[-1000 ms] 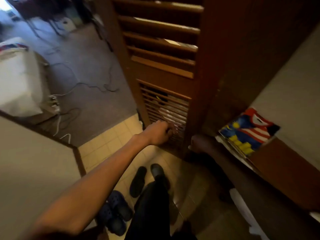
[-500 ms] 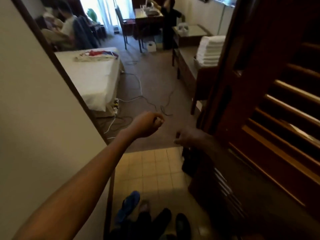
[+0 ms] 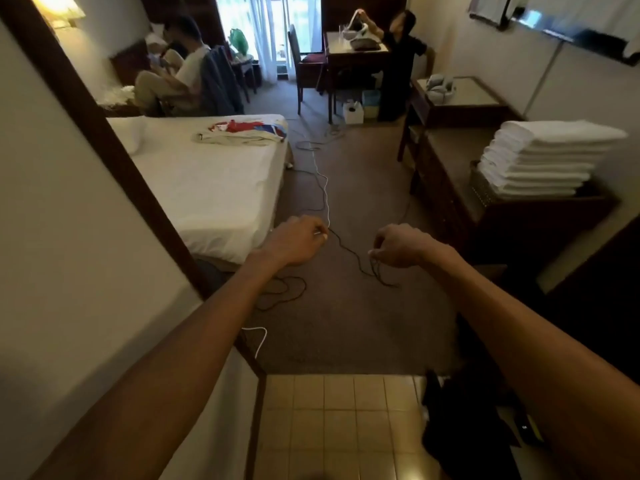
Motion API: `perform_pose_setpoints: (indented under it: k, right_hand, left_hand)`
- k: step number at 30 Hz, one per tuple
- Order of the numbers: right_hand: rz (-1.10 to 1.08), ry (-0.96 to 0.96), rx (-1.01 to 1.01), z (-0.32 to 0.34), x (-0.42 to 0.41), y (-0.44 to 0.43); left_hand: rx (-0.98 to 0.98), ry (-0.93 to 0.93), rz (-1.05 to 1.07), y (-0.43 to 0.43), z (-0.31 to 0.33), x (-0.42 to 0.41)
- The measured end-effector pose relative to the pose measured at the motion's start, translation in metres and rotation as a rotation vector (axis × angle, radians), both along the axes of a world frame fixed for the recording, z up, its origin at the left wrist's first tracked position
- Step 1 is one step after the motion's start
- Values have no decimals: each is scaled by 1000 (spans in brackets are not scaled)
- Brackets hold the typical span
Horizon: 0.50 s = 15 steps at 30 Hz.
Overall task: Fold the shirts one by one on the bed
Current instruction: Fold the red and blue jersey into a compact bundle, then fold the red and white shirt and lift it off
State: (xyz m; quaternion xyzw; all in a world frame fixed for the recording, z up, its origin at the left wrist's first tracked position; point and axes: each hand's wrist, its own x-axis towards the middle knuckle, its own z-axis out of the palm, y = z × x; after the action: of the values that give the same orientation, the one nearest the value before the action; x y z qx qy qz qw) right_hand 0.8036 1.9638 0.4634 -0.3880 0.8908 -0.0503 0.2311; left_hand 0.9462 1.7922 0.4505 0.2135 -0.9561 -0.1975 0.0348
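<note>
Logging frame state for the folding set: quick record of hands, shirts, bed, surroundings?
left hand: fingers curled, unclear if holding anything
right hand: loosely curled, empty
bed: left side, white sheet
shirts: unfolded heap at its far end, untouched
towels: folded stack on the dresser, right side
cables: trailing over the carpet
stage: folding not begun

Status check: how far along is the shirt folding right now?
Done: nothing visibly folded; the shirts lie in a rumpled heap at the far end of the bed. In hand: neither left hand nor right hand holds a shirt; both hover over the carpet, short of the bed. Left: reach the bed, fold every shirt.
</note>
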Motion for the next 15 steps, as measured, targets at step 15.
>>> perform_pose_setpoints:
  k: [15]
  right_hand:
    - [198, 70, -25, 13, -276, -291]
  left_hand:
    - [17, 37, 177, -245, 6, -249]
